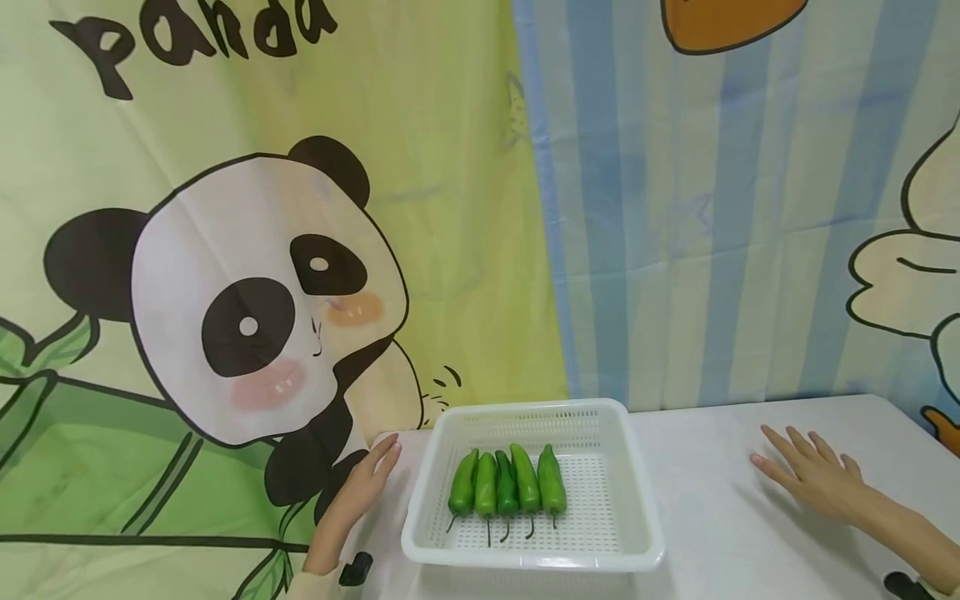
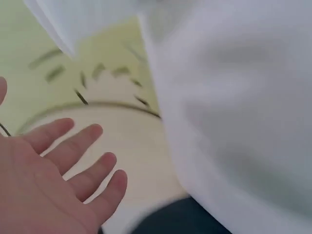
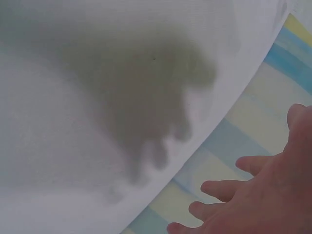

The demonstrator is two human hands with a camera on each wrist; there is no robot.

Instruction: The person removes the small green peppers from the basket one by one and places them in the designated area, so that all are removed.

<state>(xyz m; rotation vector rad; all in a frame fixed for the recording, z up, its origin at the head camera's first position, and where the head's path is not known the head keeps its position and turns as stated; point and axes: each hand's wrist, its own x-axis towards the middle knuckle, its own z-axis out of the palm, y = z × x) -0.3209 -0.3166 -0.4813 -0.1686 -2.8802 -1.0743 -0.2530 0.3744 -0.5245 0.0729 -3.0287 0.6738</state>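
Observation:
Several green chili peppers (image 1: 506,483) lie side by side in a white plastic basket (image 1: 645,533), their stems toward the near side. To the basket's left is my left hand (image 1: 360,487), fingers extended and apart from the rim. The left wrist view shows that hand (image 2: 63,175) with spread fingers and a bare palm. My right hand (image 1: 813,475) hovers above the table well to the right of the basket, fingers spread and holding nothing. In the right wrist view, the right hand (image 3: 263,190) is beyond the table edge in the picture, its shadow falling on the white surface.
The basket stands on a white-covered table (image 1: 712,500). Close behind it hangs a curtain with a panda print (image 1: 247,250) on the left and blue stripes (image 1: 660,208) on the right. A dark wrist strap (image 1: 356,569) shows at the left wrist.

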